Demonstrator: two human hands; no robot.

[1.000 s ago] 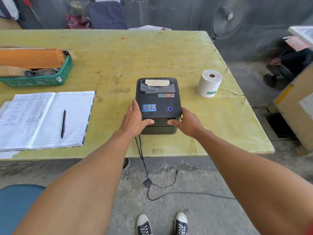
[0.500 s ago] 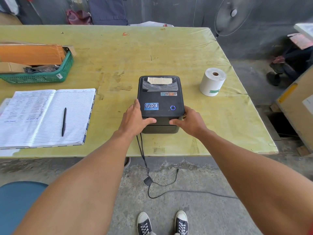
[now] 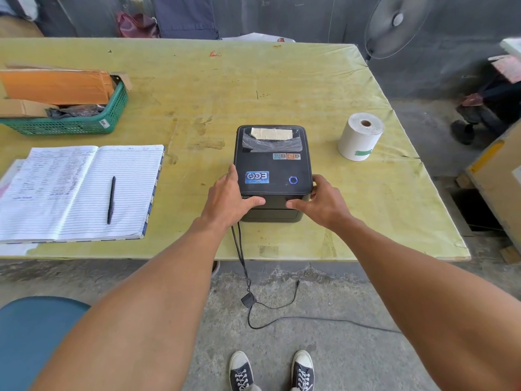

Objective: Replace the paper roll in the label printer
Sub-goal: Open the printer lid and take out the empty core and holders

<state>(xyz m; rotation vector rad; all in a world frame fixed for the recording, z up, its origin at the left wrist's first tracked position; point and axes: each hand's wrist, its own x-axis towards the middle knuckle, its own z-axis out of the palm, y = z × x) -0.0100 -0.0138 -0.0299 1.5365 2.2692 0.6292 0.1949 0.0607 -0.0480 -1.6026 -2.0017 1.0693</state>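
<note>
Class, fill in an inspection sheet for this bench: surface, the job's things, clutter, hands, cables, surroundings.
Surface: yellow-green table, stained.
Job's things: black label printer, lid shut, blue light on; white paper roll upright to its right, apart.
Clutter: open notebook with pen; green basket holding cardboard.
Hands: left hand and right hand on the printer's front corners.
Cables: black cable trailing to the floor.
Surroundings: fan, concrete floor.
</note>
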